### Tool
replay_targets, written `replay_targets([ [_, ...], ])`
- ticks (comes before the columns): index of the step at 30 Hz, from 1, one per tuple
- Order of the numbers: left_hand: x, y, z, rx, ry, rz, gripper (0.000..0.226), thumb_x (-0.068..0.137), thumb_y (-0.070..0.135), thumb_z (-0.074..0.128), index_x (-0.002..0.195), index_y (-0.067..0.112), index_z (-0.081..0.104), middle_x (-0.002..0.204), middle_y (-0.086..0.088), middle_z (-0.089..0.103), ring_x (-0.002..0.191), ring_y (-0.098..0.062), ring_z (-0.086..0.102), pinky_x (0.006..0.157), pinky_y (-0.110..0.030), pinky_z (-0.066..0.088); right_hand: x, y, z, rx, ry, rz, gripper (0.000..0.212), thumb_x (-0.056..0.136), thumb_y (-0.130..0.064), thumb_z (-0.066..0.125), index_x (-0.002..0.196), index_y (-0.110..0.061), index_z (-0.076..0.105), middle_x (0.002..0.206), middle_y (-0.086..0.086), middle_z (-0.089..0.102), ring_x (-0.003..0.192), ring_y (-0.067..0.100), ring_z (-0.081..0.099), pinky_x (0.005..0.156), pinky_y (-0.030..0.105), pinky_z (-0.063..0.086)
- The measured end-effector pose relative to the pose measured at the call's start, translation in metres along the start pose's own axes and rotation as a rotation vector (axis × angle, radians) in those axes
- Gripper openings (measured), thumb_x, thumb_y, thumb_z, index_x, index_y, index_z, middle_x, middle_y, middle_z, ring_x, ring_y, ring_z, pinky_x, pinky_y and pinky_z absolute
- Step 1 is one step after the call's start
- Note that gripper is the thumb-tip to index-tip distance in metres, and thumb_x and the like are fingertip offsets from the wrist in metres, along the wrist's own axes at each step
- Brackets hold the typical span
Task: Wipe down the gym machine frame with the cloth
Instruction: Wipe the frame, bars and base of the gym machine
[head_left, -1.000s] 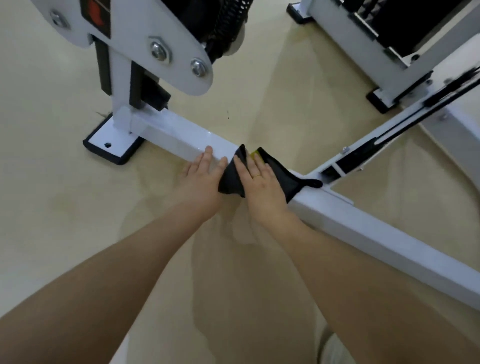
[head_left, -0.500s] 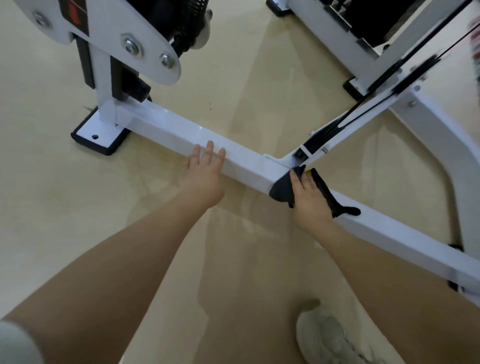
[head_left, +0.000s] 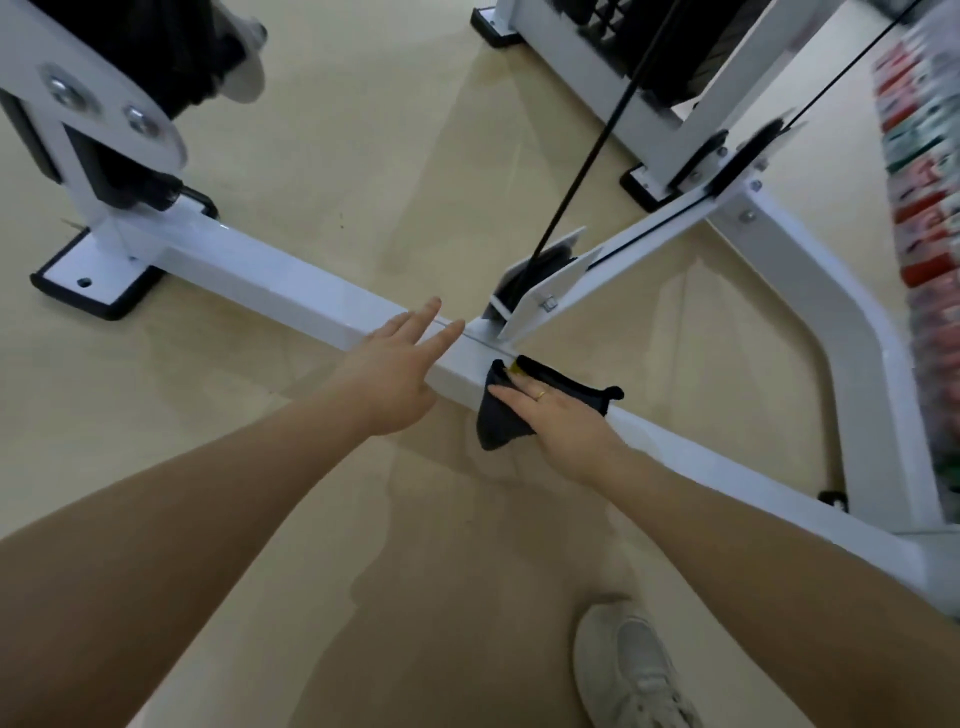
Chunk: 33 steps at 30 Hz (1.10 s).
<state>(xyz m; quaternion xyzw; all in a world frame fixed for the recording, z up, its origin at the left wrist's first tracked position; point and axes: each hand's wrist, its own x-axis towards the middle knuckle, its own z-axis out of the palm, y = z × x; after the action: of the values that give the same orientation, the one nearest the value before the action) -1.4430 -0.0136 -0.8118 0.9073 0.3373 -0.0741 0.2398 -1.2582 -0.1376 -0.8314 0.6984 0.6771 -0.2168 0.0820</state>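
A white square-tube base bar of the gym machine frame (head_left: 291, 291) runs across the floor from upper left to lower right. A dark cloth (head_left: 501, 423) is draped over the bar just below the junction with the pulley bracket (head_left: 540, 291). My right hand (head_left: 558, 421) presses flat on the cloth with straight fingers, a ring on one finger. My left hand (head_left: 395, 364) rests with spread straight fingers on the bar, left of the cloth, and holds nothing.
A black cable (head_left: 582, 156) rises from the pulley bracket. A bolted pivot plate (head_left: 104, 119) and a black-edged foot plate (head_left: 88, 275) stand at left. Another white frame (head_left: 665, 140) is at upper right. My shoe (head_left: 631, 670) is on the beige floor.
My right hand has slid the cloth rightward along the bar, past the junction. My left hand followed along the bar toward the junction. The view shifted right.
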Motion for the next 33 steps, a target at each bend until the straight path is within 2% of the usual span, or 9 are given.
replay_targets([
  [4,0.001,0.021,-0.005,0.127,0.012,0.131,0.071,0.09,0.012,0.041,0.148,0.032,0.007,0.157,0.004,-0.006,0.144,-0.017,0.003,0.113,-0.031,0.014,-0.02,0.025,-0.009,0.428,0.351,0.167,0.058,0.088,0.005,0.044,0.142,-0.017,0.035,0.137,0.006,0.046,0.118,0.02,0.047,0.094,0.024,0.035],
  [6,0.007,0.033,0.001,0.223,0.003,0.159,0.07,0.09,0.011,0.04,0.149,0.029,0.007,0.157,0.002,-0.006,0.144,-0.018,0.001,0.114,-0.032,0.013,-0.019,0.045,-0.005,0.821,0.557,0.46,0.051,0.092,0.0,0.045,0.139,-0.014,0.036,0.127,0.003,0.049,0.108,0.016,0.047,0.089,0.023,0.036],
  [9,0.02,0.057,0.012,0.292,-0.02,0.154,0.067,0.091,0.013,0.041,0.149,0.023,0.011,0.157,0.0,-0.007,0.144,-0.017,0.0,0.113,-0.032,0.014,-0.013,0.092,0.001,1.703,0.578,1.013,0.039,0.093,-0.011,0.053,0.132,-0.008,0.045,0.127,0.009,0.054,0.097,0.024,0.055,0.068,0.033,0.048],
  [11,0.03,0.077,0.018,0.339,-0.01,0.17,0.063,0.092,0.015,0.041,0.148,0.02,0.014,0.157,0.0,-0.009,0.144,-0.017,-0.001,0.113,-0.031,0.014,-0.017,0.117,-0.001,1.922,0.55,1.097,0.033,0.093,-0.016,0.055,0.124,-0.004,0.054,0.119,0.01,0.058,0.084,0.024,0.058,0.051,0.028,0.049],
  [17,0.062,0.122,0.016,0.377,-0.024,0.167,0.053,0.09,0.009,0.041,0.142,0.006,0.031,0.157,-0.004,-0.01,0.145,-0.02,0.001,0.114,-0.037,0.02,0.003,0.148,-0.038,1.377,0.709,0.606,0.05,0.096,-0.016,0.048,0.142,-0.019,0.027,0.128,0.003,0.047,0.111,0.018,0.048,0.095,0.032,0.04],
  [21,0.078,0.125,0.017,0.48,0.196,0.261,0.041,0.076,0.007,0.051,0.114,-0.004,0.062,0.143,-0.019,0.041,0.127,-0.034,0.045,0.102,-0.043,0.039,0.059,0.15,-0.047,0.795,0.711,0.187,0.054,0.091,-0.002,0.049,0.142,-0.012,0.031,0.138,0.002,0.042,0.122,0.008,0.039,0.101,0.013,0.031],
  [26,0.097,0.121,0.027,0.582,0.332,0.233,0.05,0.076,0.008,0.027,0.103,-0.008,0.066,0.124,-0.02,0.059,0.115,-0.037,0.056,0.099,-0.051,0.031,0.105,0.149,-0.016,0.144,0.339,-0.062,0.069,0.087,-0.001,0.045,0.148,-0.016,0.018,0.157,0.009,0.01,0.144,0.026,0.008,0.116,0.037,0.01],
  [29,0.104,0.123,0.034,0.595,0.331,0.199,0.048,0.079,0.007,0.028,0.104,-0.007,0.066,0.128,-0.019,0.056,0.119,-0.036,0.053,0.104,-0.049,0.028,0.109,0.174,-0.02,0.079,0.374,-0.08,0.071,0.085,0.001,0.046,0.148,-0.02,0.02,0.157,0.006,0.01,0.144,0.023,0.007,0.115,0.037,0.007],
  [33,0.111,0.123,0.042,0.58,0.334,0.165,0.047,0.081,0.007,0.028,0.106,-0.006,0.066,0.133,-0.018,0.053,0.122,-0.036,0.051,0.111,-0.042,0.021,0.111,0.232,-0.033,0.211,0.458,0.315,0.074,0.089,0.004,0.046,0.15,-0.018,0.01,0.158,0.007,0.001,0.144,0.025,0.004,0.117,0.036,0.01],
])
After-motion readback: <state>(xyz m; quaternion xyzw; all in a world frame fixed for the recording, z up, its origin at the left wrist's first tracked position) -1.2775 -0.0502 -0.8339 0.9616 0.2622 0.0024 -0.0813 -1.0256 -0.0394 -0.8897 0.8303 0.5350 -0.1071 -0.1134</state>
